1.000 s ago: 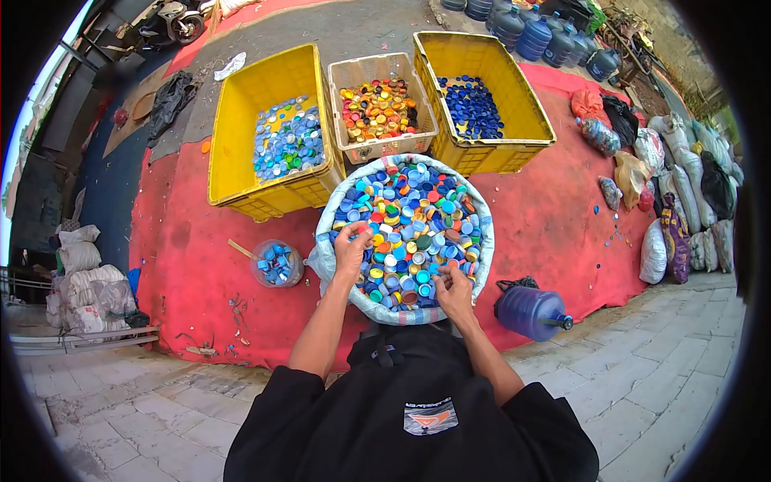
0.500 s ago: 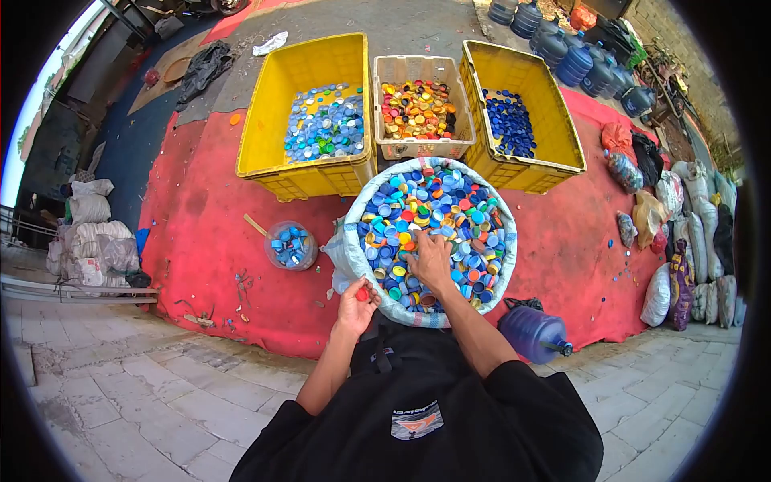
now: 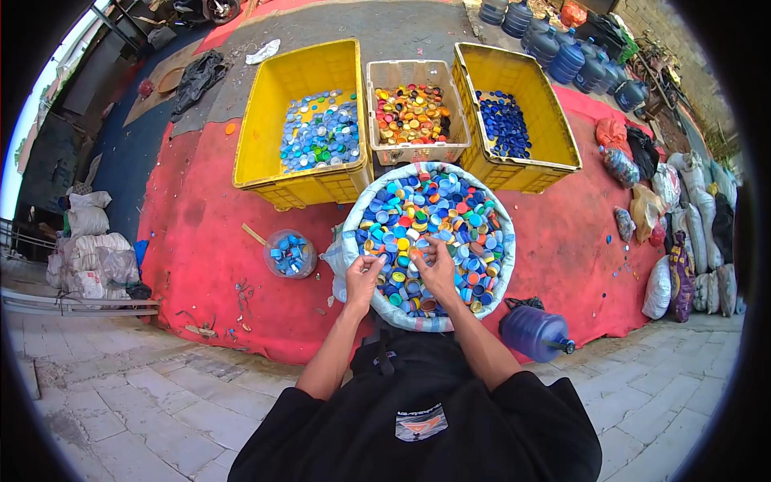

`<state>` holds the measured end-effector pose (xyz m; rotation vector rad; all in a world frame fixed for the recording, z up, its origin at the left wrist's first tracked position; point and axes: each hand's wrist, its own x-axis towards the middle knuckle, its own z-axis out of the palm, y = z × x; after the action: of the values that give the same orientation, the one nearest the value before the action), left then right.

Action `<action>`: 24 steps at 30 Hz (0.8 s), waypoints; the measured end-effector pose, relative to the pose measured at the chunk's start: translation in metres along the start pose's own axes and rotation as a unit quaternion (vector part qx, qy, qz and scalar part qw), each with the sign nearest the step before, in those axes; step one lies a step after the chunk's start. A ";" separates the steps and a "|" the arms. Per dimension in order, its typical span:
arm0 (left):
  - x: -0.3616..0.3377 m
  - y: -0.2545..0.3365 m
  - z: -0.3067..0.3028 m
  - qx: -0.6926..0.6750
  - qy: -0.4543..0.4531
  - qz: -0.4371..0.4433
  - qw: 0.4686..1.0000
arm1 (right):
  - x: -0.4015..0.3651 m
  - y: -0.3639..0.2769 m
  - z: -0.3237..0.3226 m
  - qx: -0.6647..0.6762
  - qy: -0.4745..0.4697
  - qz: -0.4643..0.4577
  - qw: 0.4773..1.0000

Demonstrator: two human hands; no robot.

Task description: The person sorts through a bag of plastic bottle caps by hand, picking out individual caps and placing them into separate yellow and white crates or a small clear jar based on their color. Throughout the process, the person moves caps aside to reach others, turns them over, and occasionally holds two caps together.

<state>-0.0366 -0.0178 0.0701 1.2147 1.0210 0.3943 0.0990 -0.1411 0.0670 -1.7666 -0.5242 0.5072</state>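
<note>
A round sack with a rolled white-and-blue rim [image 3: 350, 251] stands right in front of me, full of mixed bottle caps [image 3: 474, 221]. My left hand [image 3: 363, 279] is above the near left part of the sack. Its fingers are curled together, and what they hold, if anything, is hidden. To the right, over the middle of the caps, my right hand [image 3: 438, 271] pinches an orange bottle cap [image 3: 415, 253] between thumb and fingers. The two hands are a short way apart, fingertips pointing at the caps.
Behind the sack stand a yellow crate [image 3: 255, 145] with light blue and green caps, a pale crate [image 3: 456, 120] with red, yellow and orange caps, and another yellow crate [image 3: 554, 132] with dark blue caps. A clear tub [image 3: 291, 271] sits left; a water jug [image 3: 534, 333] lies right.
My left hand has moved from the sack's near left edge up over the caps; the red cap it held no longer shows. My right hand has lifted slightly with an orange cap in its fingers.
</note>
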 end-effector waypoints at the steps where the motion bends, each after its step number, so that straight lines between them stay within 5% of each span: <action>1: 0.010 0.003 0.008 0.091 0.013 0.077 0.993 | -0.006 0.002 -0.008 0.104 -0.005 0.064 0.993; 3: 0.033 0.009 0.021 0.223 0.017 0.188 0.956 | -0.019 0.010 -0.027 0.355 -0.001 0.192 0.915; 8: 0.087 0.013 0.045 0.386 -0.024 0.343 0.856 | -0.053 0.001 -0.063 0.502 0.043 0.223 0.834; 16: 0.106 0.016 0.069 0.490 -0.074 0.384 0.779 | -0.076 0.008 -0.082 0.531 0.086 0.224 0.813; 24: 0.105 0.015 0.078 0.495 -0.057 0.352 0.792 | -0.064 0.006 -0.087 0.613 0.062 0.205 0.761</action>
<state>0.0858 0.0192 0.0381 2.5714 0.5976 0.3381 0.0990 -0.2475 0.0866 -0.5860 0.3201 0.7809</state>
